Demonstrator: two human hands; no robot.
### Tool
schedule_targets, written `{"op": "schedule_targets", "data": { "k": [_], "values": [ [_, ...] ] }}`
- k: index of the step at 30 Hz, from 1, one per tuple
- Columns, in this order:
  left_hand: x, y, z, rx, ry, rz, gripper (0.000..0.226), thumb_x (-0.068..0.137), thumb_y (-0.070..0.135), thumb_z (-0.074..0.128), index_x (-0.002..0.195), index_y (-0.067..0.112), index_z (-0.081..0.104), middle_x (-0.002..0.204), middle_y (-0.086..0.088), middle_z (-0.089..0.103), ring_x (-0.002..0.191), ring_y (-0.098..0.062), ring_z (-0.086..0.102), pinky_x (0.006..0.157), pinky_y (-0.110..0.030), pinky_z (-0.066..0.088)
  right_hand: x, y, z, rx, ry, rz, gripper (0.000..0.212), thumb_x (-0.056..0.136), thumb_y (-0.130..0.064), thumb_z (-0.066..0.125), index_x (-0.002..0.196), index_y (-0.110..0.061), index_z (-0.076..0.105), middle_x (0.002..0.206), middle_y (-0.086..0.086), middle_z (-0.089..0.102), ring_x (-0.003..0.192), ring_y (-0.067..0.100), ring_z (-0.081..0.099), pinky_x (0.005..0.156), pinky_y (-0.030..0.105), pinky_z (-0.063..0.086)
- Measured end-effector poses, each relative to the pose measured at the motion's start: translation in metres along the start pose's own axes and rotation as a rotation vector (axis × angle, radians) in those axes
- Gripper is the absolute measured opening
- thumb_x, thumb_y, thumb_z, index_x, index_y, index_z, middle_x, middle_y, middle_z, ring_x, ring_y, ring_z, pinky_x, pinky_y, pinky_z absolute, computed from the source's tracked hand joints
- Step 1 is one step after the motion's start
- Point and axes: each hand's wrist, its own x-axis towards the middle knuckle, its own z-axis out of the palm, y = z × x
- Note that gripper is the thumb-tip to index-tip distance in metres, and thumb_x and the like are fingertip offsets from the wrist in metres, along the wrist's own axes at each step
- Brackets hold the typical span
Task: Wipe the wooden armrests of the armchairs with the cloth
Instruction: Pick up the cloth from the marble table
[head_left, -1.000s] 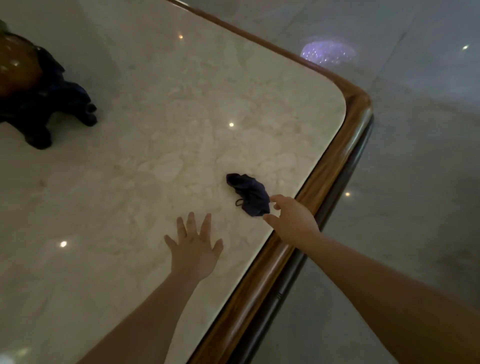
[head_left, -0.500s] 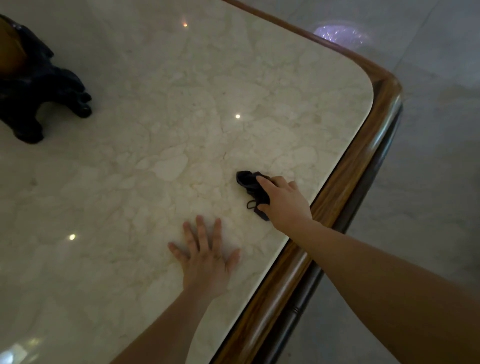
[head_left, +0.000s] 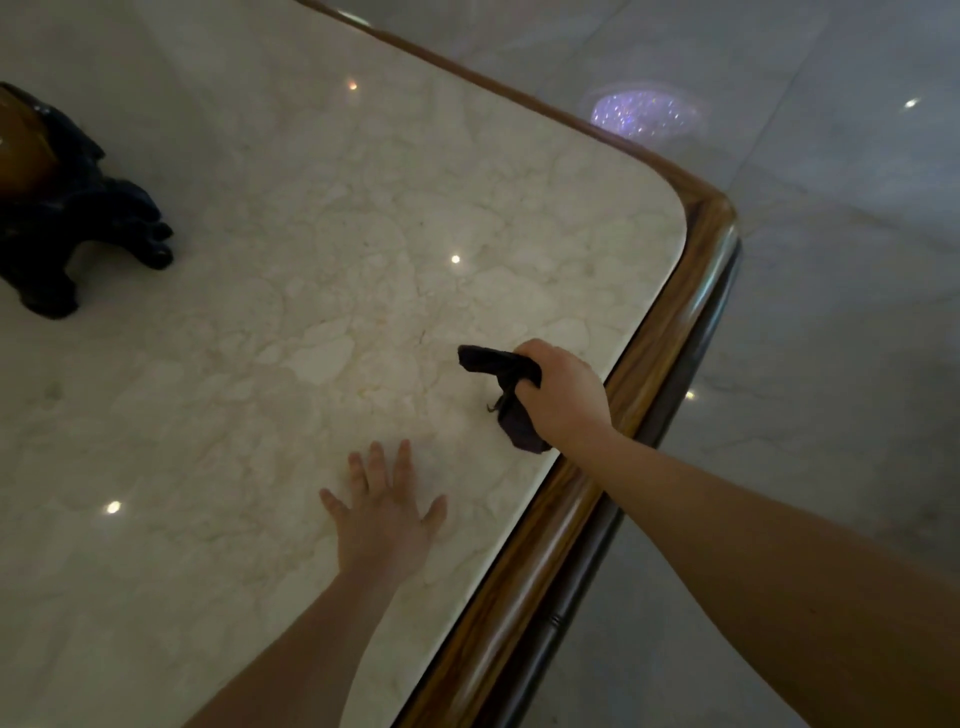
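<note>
The right hand (head_left: 563, 397) has its grip closed around the dark cloth (head_left: 501, 382), whose ends hang either side. Left of that grip, the left hand (head_left: 384, 519) lies spread flat on the table (head_left: 260, 338).

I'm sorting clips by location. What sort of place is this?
Probably a formal lounge or lobby: a marble-topped table with a polished wooden rim, a glossy stone floor reflecting ceiling lights, and a dark carved ornament. No armchairs are in view.
</note>
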Motion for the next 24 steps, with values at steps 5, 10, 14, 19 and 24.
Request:
{"op": "schedule_targets", "data": {
  "k": [5, 10, 14, 19, 24],
  "values": [
    [-0.017, 0.024, -0.054, 0.02, 0.093, 0.094, 0.082, 0.088, 0.073, 0.01, 0.153, 0.03, -0.017, 0.166, -0.009, -0.006, 0.15, -0.035, -0.009, 0.115, -0.068, 0.008, -0.026, -0.011, -0.056, 0.059, 0.077, 0.024, 0.02, 0.096, -0.019, 0.054, 0.115, -0.026, 0.059, 0.09, -0.002, 0.066, 0.07, 0.015, 0.061, 0.052, 0.029, 0.046],
    [-0.045, 0.063, -0.12, -0.026, 0.238, 0.205, 0.081, 0.09, 0.071, 0.018, 0.155, 0.03, -0.008, 0.166, -0.009, 0.001, 0.151, -0.035, -0.005, 0.116, -0.066, 0.009, -0.069, -0.023, -0.123, 0.103, 0.175, 0.01, 0.02, 0.094, -0.017, 0.055, 0.108, -0.031, 0.06, 0.084, -0.01, 0.063, 0.067, 0.006, 0.058, 0.05, 0.025, 0.042],
    [-0.076, 0.105, -0.181, -0.042, 0.335, 0.301, 0.08, 0.091, 0.07, 0.02, 0.155, 0.03, -0.006, 0.166, -0.01, 0.001, 0.151, -0.035, -0.005, 0.116, -0.067, 0.008, -0.109, -0.035, -0.187, 0.107, 0.251, -0.02, 0.019, 0.092, -0.018, 0.054, 0.097, -0.036, 0.06, 0.079, -0.017, 0.061, 0.066, -0.001, 0.058, 0.051, 0.023, 0.045],
    [-0.127, 0.157, -0.254, -0.069, 0.427, 0.414, 0.078, 0.092, 0.068, 0.023, 0.156, 0.031, -0.003, 0.166, -0.009, 0.002, 0.151, -0.034, -0.005, 0.116, -0.065, 0.01, -0.163, -0.045, -0.279, 0.114, 0.353, -0.004, 0.023, 0.089, -0.017, 0.054, 0.099, -0.037, 0.06, 0.079, -0.017, 0.061, 0.067, 0.001, 0.06, 0.054, 0.024, 0.049],
    [-0.189, 0.214, -0.309, -0.029, 0.477, 0.529, 0.076, 0.091, 0.07, 0.012, 0.155, 0.032, -0.006, 0.166, -0.007, 0.0, 0.151, -0.033, -0.006, 0.116, -0.064, 0.01, -0.243, -0.043, -0.373, 0.099, 0.527, 0.036, 0.029, 0.081, -0.018, 0.057, 0.105, -0.035, 0.063, 0.087, -0.016, 0.06, 0.074, 0.009, 0.055, 0.058, 0.017, 0.042]
  ]
}}
